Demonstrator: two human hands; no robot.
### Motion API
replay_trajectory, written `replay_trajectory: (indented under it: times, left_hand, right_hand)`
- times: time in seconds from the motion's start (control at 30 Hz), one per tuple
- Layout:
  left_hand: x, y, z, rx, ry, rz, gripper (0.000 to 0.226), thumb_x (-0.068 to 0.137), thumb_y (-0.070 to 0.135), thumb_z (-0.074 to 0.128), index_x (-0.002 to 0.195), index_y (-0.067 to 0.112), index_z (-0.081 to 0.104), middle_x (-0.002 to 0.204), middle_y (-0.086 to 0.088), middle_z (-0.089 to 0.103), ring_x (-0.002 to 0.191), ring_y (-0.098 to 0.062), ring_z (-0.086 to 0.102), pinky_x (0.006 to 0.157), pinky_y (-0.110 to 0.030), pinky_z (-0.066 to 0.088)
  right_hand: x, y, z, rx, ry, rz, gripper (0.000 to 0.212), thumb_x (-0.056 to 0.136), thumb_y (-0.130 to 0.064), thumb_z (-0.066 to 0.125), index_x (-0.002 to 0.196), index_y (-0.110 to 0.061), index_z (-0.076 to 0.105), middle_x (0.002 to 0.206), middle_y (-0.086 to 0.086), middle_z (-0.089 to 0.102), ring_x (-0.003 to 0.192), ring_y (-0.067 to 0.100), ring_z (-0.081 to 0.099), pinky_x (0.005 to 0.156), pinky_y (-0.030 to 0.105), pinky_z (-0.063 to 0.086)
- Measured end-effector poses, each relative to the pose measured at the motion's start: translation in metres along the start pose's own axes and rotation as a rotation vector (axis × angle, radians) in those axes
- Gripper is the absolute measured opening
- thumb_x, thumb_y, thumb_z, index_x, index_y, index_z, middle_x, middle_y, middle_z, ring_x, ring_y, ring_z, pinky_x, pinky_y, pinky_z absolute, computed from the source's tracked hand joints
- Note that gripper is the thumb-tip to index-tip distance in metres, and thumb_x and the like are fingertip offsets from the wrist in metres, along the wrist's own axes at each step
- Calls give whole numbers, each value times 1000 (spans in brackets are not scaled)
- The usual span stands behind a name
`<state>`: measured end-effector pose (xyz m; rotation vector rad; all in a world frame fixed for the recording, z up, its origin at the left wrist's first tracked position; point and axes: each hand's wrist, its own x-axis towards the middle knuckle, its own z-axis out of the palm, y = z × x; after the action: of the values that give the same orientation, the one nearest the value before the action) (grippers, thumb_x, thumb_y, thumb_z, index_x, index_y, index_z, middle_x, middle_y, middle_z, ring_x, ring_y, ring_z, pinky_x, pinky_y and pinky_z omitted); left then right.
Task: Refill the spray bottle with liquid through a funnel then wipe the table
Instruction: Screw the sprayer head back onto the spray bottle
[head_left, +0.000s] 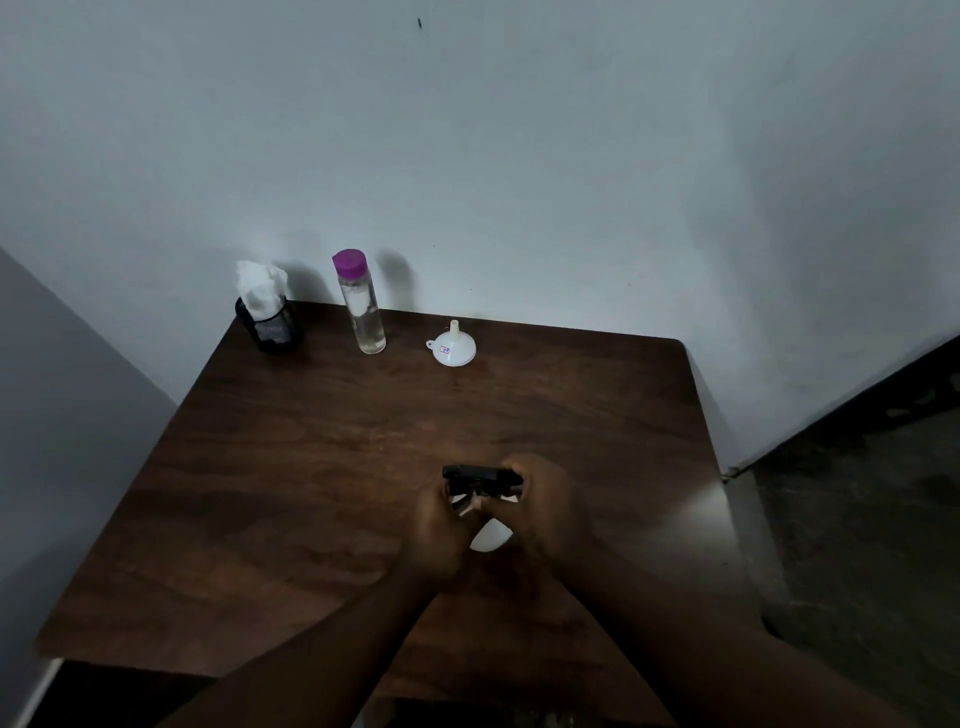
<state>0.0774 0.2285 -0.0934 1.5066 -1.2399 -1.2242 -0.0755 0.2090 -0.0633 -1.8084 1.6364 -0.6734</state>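
— Both forearms are lying over the near edge of the dark wood-grain table (291, 467), and the left hand (441, 525) and right hand (543, 512) are meeting on the white plastic spray bottle (491, 538). Are they both gripping it?

— Yes, both are curling round it, close together. The left hand is wrapping the body from its side, and the right hand is closing on the black trigger head (480, 475) from behind. I cannot tell whether the bottle's base is touching the wood.

— So the head is coming off, I'd judge?

— That is my reading. To do it well, the left hand should be holding the body steady and upright while the right is turning only the collar, not squeezing the trigger, so nothing is spraying or tipping.

— And what is waiting beyond the hands?

— Straight ahead of the left hand, well apart, a small white plastic funnel (451, 349) is sitting mouth-down with its spout up. Further ahead and to the left, a tall clear bottle (365, 312) with a purple cap (349, 263) is standing upright, holding clear liquid. Further left again, a black mesh cup (271, 327) is holding crumpled white tissue (257, 288).

— Is anything blocking the reach?

— Nothing is lying between the hands and those things, though the tall bottle is looking easy to knock over.
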Motion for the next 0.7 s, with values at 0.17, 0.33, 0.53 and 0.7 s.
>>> replay_trajectory:
  times: [0.17, 0.33, 0.53, 0.7]
  left_hand:
    - [-5, -6, 4, -43, 3, -27, 29, 90, 12, 74, 117, 17, 66, 111, 4, 74, 108, -15, 71, 87, -31, 59]
    - [-27, -19, 3, 54, 102, 59, 115, 68, 45, 91, 158, 35, 19, 155, 20, 36, 135, 7, 41, 106, -19, 40]
    - [-31, -28, 2, 427, -12, -111, 71, 75, 44, 83, 133, 18, 53, 121, 7, 60, 110, -8, 58, 93, -15, 45]
    - [-45, -44, -21, 591, 73, 4, 98, 73, 60, 77, 149, 12, 38, 143, -5, 48, 130, -21, 50, 112, -36, 42]
  right_hand:
    - [-7, 2, 5, 15, 40, 13, 26, 75, -43, 79, 81, -40, 54, 79, -20, 56, 79, -3, 56, 66, 19, 45]
    - [-18, -10, 3, 73, 97, 112, 32, 71, -52, 79, 77, -33, 55, 77, -10, 61, 71, 4, 58, 61, 28, 50]
    - [-26, -42, 15, 61, 103, 153, 42, 69, -57, 80, 76, -27, 52, 72, -6, 58, 66, 7, 55, 56, 24, 44]
    - [-24, -64, 44, 44, 105, 163, 44, 68, -60, 78, 72, -27, 49, 68, -5, 58, 63, 9, 57, 58, 34, 53]
